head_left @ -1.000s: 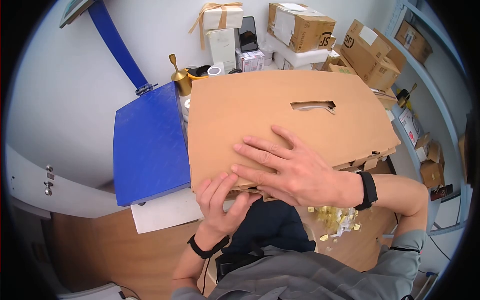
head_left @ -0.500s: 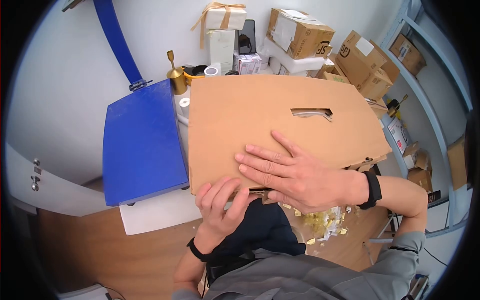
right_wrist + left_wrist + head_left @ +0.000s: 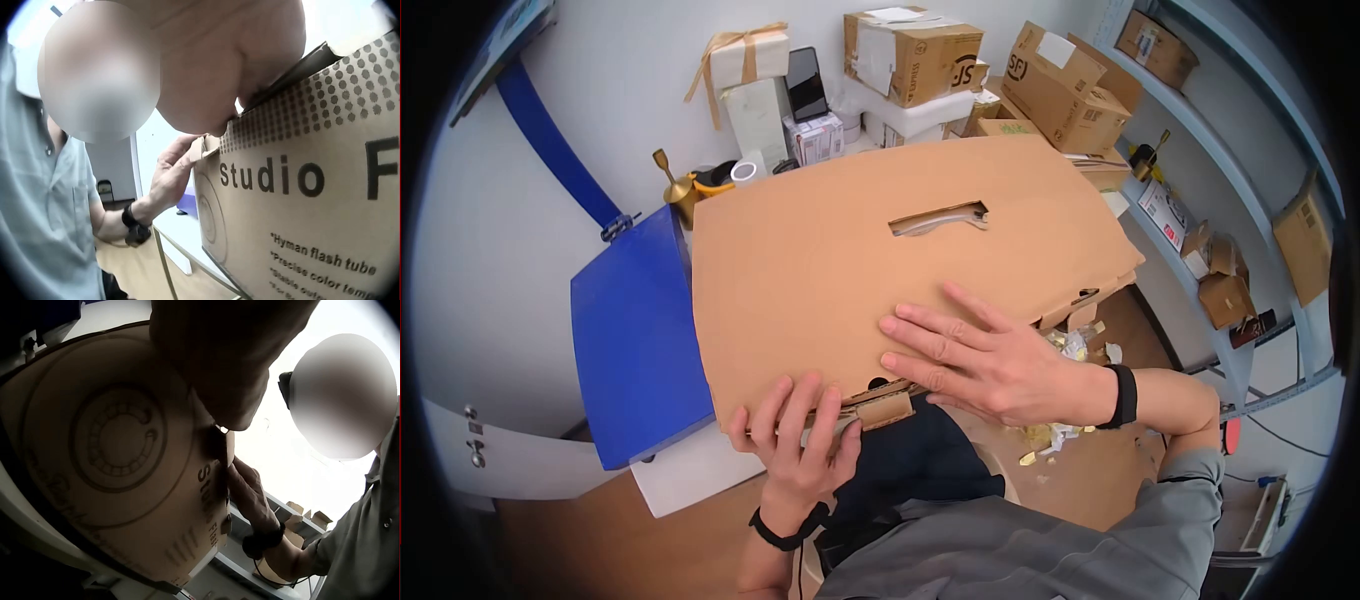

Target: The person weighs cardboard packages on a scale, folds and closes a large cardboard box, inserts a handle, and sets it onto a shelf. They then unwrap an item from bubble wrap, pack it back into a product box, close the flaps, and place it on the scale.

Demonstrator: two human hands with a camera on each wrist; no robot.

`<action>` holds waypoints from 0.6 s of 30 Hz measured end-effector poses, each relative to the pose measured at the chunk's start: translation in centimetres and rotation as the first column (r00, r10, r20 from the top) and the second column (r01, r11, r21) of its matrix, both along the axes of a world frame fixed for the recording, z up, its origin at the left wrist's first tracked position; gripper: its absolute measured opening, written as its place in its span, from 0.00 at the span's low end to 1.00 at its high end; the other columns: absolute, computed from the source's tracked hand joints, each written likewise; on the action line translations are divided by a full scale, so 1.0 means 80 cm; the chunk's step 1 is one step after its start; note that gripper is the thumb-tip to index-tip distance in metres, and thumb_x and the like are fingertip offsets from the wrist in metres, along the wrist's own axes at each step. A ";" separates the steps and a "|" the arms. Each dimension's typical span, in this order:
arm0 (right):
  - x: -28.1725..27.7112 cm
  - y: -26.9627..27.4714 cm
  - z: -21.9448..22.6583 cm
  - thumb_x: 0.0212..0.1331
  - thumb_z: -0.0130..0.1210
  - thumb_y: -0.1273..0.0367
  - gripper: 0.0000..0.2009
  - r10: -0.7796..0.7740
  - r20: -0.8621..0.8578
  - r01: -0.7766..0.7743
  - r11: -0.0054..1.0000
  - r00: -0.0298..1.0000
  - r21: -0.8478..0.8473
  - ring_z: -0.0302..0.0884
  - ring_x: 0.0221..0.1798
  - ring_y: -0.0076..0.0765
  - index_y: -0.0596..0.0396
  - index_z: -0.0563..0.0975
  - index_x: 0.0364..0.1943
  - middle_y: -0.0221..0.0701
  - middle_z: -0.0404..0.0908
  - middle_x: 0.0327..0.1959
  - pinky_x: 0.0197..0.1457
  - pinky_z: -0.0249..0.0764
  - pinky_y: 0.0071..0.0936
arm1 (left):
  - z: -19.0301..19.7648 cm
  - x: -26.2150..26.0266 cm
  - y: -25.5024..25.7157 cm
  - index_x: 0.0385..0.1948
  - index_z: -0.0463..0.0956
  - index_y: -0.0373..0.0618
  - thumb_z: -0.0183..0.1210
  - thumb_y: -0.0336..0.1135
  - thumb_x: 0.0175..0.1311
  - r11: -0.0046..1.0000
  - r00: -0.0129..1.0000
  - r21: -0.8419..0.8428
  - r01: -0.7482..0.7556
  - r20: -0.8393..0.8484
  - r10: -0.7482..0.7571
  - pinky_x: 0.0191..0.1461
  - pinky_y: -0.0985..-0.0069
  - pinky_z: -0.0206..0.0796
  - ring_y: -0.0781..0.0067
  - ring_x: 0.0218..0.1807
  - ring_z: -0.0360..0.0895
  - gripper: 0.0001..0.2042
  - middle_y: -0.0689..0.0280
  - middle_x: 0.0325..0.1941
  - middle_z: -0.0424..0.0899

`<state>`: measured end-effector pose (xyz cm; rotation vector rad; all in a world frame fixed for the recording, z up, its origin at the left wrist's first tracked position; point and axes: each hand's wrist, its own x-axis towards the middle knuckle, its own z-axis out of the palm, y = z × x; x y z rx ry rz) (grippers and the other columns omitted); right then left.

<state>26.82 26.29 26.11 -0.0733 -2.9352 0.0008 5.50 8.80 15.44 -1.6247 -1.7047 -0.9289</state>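
In the head view, your large cardboard box (image 3: 830,250) lies in front of you, just beside the blue platform (image 3: 635,350), its plain face up with a cut-out slot (image 3: 940,217) in it. Your right hand (image 3: 1020,375) rests palm down on that face, close to your edge, its fingers spread and nearly straight. Your left hand (image 3: 798,445) is at the near left corner, its fingers a little apart and bent over the edge, beside a small folded flap (image 3: 885,410); you cannot tell here whether its thumb pinches anything. In the left wrist view, you see the box's side with a printed ring (image 3: 125,440) and lettering; your left hand is dark and close up, its fingers too hidden to tell, with your right hand at the box edge beyond. In the right wrist view, "Studio F" (image 3: 272,178) runs along the side under a dotted band, your left hand touches the far corner, and your right fingertips cannot be made out clearly.
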 end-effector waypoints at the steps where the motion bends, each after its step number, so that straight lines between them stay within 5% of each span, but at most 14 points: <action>1: 0.001 -0.001 -0.005 0.64 0.65 0.61 0.35 0.010 -0.034 -0.009 1.000 0.999 0.019 0.60 0.83 0.42 0.46 0.68 0.77 0.36 0.62 0.83 0.86 0.50 0.57 | 0.000 -0.001 0.002 0.59 0.80 0.55 0.59 0.49 0.67 1.000 0.999 -0.015 0.003 -0.044 -0.004 0.82 0.48 0.36 0.60 0.71 0.72 0.21 0.65 0.69 0.81; 6: 0.010 -0.016 -0.004 0.61 0.67 0.58 0.37 0.001 -0.144 -0.005 1.000 0.990 -0.030 0.61 0.83 0.43 0.46 0.70 0.76 0.37 0.64 0.81 0.86 0.50 0.57 | 0.016 0.011 -0.004 0.65 0.73 0.55 0.63 0.50 0.62 0.989 0.999 -0.149 0.019 0.053 -0.011 0.82 0.45 0.34 0.55 0.74 0.70 0.28 0.60 0.71 0.78; 8: 0.009 -0.033 -0.029 0.63 0.66 0.59 0.28 0.013 -0.214 -0.026 0.998 0.977 -0.055 0.66 0.81 0.43 0.47 0.77 0.68 0.37 0.69 0.78 0.84 0.57 0.56 | 0.011 0.012 -0.004 0.65 0.72 0.60 0.66 0.49 0.61 0.994 0.998 -0.098 0.051 0.038 -0.048 0.82 0.45 0.34 0.54 0.74 0.69 0.29 0.57 0.71 0.78; 10: 0.005 -0.039 -0.072 0.64 0.64 0.62 0.19 0.110 -0.417 -0.011 0.972 0.902 0.234 0.72 0.77 0.43 0.48 0.81 0.58 0.38 0.73 0.75 0.82 0.63 0.54 | 0.004 0.009 -0.002 0.62 0.75 0.64 0.68 0.49 0.62 0.994 0.998 -0.096 0.057 0.044 -0.053 0.81 0.47 0.36 0.54 0.73 0.70 0.25 0.57 0.71 0.78; 11: -0.003 -0.042 -0.087 0.68 0.58 0.65 0.08 0.073 -0.496 0.027 0.981 0.866 0.192 0.74 0.74 0.42 0.48 0.81 0.47 0.39 0.76 0.71 0.77 0.71 0.50 | 0.002 0.007 0.001 0.60 0.77 0.65 0.68 0.48 0.63 0.996 0.999 -0.076 0.044 -0.002 -0.044 0.81 0.49 0.37 0.55 0.72 0.71 0.23 0.58 0.71 0.78; 13: -0.013 -0.046 -0.094 0.67 0.59 0.66 0.08 0.057 -0.566 0.056 0.982 0.822 0.180 0.77 0.71 0.42 0.48 0.82 0.47 0.38 0.80 0.67 0.75 0.72 0.50 | 0.004 0.008 0.005 0.54 0.82 0.65 0.67 0.47 0.68 0.999 0.999 -0.036 0.029 -0.034 -0.031 0.79 0.53 0.42 0.59 0.69 0.73 0.15 0.62 0.68 0.81; 18: -0.027 -0.040 -0.089 0.64 0.60 0.68 0.08 0.074 -0.700 0.048 0.987 0.711 0.153 0.85 0.61 0.42 0.51 0.84 0.44 0.36 0.87 0.54 0.68 0.76 0.47 | 0.005 0.009 0.005 0.52 0.83 0.64 0.67 0.52 0.70 0.999 0.999 0.012 0.040 0.024 -0.040 0.76 0.55 0.46 0.61 0.66 0.76 0.14 0.64 0.64 0.85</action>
